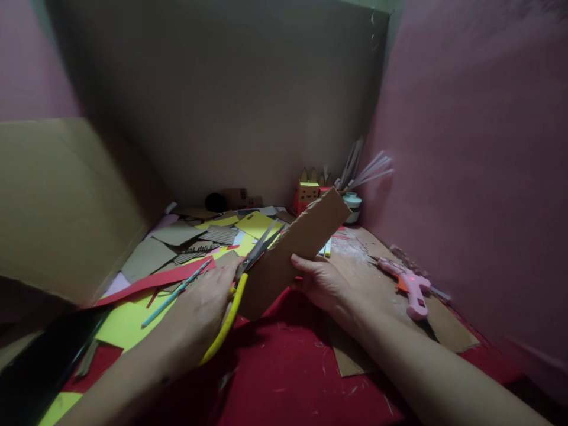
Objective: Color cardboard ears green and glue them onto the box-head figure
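My left hand is closed around the yellow handles of a pair of scissors. The blades point up and away, parted a little, along the left edge of a brown cardboard strip. My right hand grips that strip by its right side, thumb on the near face and fingers behind it, mostly hidden. The strip is held tilted above the red cloth. Whether the blades touch the cardboard is hard to tell.
Paper and cardboard scraps cover the left side, with a blue pencil and a red paper strip. A pink glue gun lies at right. Behind stand a small decorated box and a white jar. Walls close in the sides.
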{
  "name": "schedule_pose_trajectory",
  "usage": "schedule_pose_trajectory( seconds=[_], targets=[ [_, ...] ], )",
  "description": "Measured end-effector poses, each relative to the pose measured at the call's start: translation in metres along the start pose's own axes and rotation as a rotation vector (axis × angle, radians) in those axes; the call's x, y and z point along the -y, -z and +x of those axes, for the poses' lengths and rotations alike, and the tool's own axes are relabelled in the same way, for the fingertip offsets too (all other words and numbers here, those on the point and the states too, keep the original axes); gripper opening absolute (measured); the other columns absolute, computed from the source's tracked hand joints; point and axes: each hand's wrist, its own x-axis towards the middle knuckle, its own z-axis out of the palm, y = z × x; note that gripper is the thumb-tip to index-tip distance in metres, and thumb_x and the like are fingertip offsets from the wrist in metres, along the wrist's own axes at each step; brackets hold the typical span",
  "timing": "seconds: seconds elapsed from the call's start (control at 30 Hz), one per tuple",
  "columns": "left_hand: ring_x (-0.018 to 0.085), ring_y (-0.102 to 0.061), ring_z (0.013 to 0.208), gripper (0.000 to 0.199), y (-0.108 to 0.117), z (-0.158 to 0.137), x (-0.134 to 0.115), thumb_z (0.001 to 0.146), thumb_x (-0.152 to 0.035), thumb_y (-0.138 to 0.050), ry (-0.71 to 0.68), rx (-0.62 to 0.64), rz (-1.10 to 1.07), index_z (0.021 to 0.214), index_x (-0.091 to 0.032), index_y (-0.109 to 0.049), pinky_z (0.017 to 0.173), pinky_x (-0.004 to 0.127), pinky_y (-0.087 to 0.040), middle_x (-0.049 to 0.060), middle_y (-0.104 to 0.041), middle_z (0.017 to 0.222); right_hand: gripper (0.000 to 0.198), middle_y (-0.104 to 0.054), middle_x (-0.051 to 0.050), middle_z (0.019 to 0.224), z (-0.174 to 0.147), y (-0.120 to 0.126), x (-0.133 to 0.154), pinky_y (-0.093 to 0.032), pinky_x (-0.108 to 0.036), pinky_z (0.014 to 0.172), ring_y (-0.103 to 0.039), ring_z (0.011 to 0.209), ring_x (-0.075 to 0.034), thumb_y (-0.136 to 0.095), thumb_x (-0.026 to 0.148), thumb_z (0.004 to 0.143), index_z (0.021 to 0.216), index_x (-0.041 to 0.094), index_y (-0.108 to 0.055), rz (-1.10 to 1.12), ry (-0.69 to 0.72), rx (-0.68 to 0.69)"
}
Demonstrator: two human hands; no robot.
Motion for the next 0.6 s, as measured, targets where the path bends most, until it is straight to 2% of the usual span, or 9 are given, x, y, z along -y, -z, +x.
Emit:
schedule_pose_trajectory(
  seconds=[0.1, 0.23, 0.33, 0.47, 0.6],
  targets=[
    [0.025, -0.060, 0.104, 0.045, -0.0019, 0.0012, -0.0044, 0.088, -0.025, -0.037, -0.028, 0.036, 0.035, 0.132, -0.020, -0.043, 0.084, 0.038, -0.050, 0.011, -0.063, 0.118, 0.038, -0.069, -0.003, 0.087, -0.0025, -0.0017, -0.0007, -0.038, -0.029, 0.057, -0.057, 0.071, -0.017, -0.086, 0.020, 0.052, 0.087, 0.020, -0.070, -0.001, -0.003, -0.004],
    [0.025, -0.060, 0.102, 0.047, -0.0013, 0.0008, -0.0076, 0.087, -0.026, -0.039, -0.072, 0.036, 0.093, 0.133, -0.019, -0.042, 0.085, 0.039, -0.050, 0.012, -0.063, 0.115, 0.033, -0.069, -0.002, 0.084, -0.0040, -0.0037, -0.0016, -0.040, -0.029, 0.057, -0.058, 0.071, -0.017, -0.085, 0.020, 0.054, 0.084, 0.019, -0.069, -0.007, -0.009, -0.005],
    [0.028, -0.060, 0.104, 0.050, 0.0019, -0.0008, -0.0092, 0.085, -0.025, -0.040, -0.090, 0.017, 0.148, 0.133, -0.015, -0.042, 0.086, 0.042, -0.049, 0.015, -0.063, 0.115, 0.032, -0.069, -0.002, 0.083, -0.0038, -0.0046, -0.0023, -0.041, -0.030, 0.059, -0.058, 0.072, -0.017, -0.084, 0.020, 0.054, 0.082, 0.018, -0.070, -0.015, -0.009, 0.003],
    [0.034, -0.061, 0.101, 0.048, 0.0055, -0.0025, -0.0103, 0.083, -0.023, -0.041, -0.111, 0.003, 0.220, 0.129, -0.010, -0.047, 0.079, 0.045, -0.051, 0.019, -0.065, 0.109, 0.031, -0.070, -0.003, 0.082, -0.0047, -0.0058, -0.0025, -0.041, -0.032, 0.061, -0.058, 0.071, -0.018, -0.084, 0.020, 0.054, 0.083, 0.018, -0.070, -0.026, -0.013, 0.006],
    [0.032, -0.064, 0.094, 0.047, 0.0019, -0.0038, -0.0081, 0.082, -0.021, -0.040, -0.123, -0.028, 0.257, 0.128, -0.014, -0.048, 0.071, 0.041, -0.052, 0.016, -0.067, 0.105, 0.033, -0.071, -0.005, 0.087, -0.0064, -0.0067, -0.0026, -0.041, -0.031, 0.061, -0.059, 0.073, -0.020, -0.084, 0.021, 0.053, 0.083, 0.019, -0.070, -0.030, -0.013, -0.005]
  ],
)
